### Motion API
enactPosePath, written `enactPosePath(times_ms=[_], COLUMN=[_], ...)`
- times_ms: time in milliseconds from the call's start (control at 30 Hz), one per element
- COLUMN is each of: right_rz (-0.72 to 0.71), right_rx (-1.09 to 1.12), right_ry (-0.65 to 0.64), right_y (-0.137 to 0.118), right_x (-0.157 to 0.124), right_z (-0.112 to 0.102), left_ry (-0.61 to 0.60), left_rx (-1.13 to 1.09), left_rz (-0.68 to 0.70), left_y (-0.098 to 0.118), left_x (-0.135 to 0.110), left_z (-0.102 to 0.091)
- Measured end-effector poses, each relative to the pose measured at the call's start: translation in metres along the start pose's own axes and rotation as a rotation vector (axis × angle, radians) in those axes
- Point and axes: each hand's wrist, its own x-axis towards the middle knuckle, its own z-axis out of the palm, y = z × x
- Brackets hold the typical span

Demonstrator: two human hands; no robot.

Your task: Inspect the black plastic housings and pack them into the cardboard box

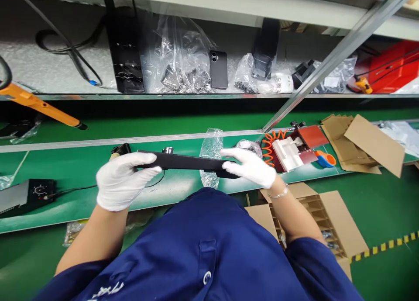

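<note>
A long, flat black bar-shaped part (190, 161) is held level in front of my chest, above the green bench. My left hand (121, 176), in a white glove, pinches its left end between thumb and fingers. At the other end, my gloved right hand (252, 166) grips the part, with the index finger stretched out above it. A darker block shows under the part's right end. Behind the part lies a clear plastic bag (212, 141), and a small round metal piece (168, 150) shows just above its edge.
An orange power screwdriver (46, 106) hangs at the left above a black control box (41, 191). To the right stand a red and white fixture (290, 152) with a coiled orange hose, a blue-orange tape roll (325, 159) and cardboard sheets (373, 143). An open carton (340, 222) sits below.
</note>
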Motion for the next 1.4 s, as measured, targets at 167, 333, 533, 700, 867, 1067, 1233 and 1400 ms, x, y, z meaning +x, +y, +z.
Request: enactPosePath(times_ms=[167, 333, 533, 700, 867, 1067, 1233, 1400], right_rz=[0.131, 0.15, 0.121, 0.179, 0.151, 0.061, 0.092, 0.342], right_rx=[0.212, 0.247, 0.219, 0.195, 0.248, 0.263, 0.549, 0.538], right_ry=[-0.255, -0.173, -0.276, -0.189, -0.227, -0.051, 0.379, 0.49], right_y=[-0.002, 0.01, 0.002, 0.005, 0.006, -0.004, 0.026, 0.082], right_x=[0.02, 0.019, 0.027, 0.029, 0.033, 0.029, -0.012, -0.044], right_z=[0.027, 0.033, 0.034, 0.04, 0.051, 0.036, -0.005, 0.01], left_ry=[-0.016, -0.003, 0.026, 0.017, 0.001, 0.067, 0.332, 0.472], left_rx=[0.012, 0.007, -0.143, -0.102, -0.148, -0.239, -0.276, -0.323], left_rz=[0.069, -0.035, -0.124, -0.162, -0.15, -0.15, -0.146, -0.093], left_y=[0.003, 0.004, 0.006, 0.007, -0.002, -0.013, -0.025, -0.033], left_x=[0.001, 0.003, 0.007, 0.007, 0.003, 0.001, 0.004, 0.011], left_z=[0.005, 0.01, 0.016, 0.013, 0.008, 0.004, -0.01, -0.022])
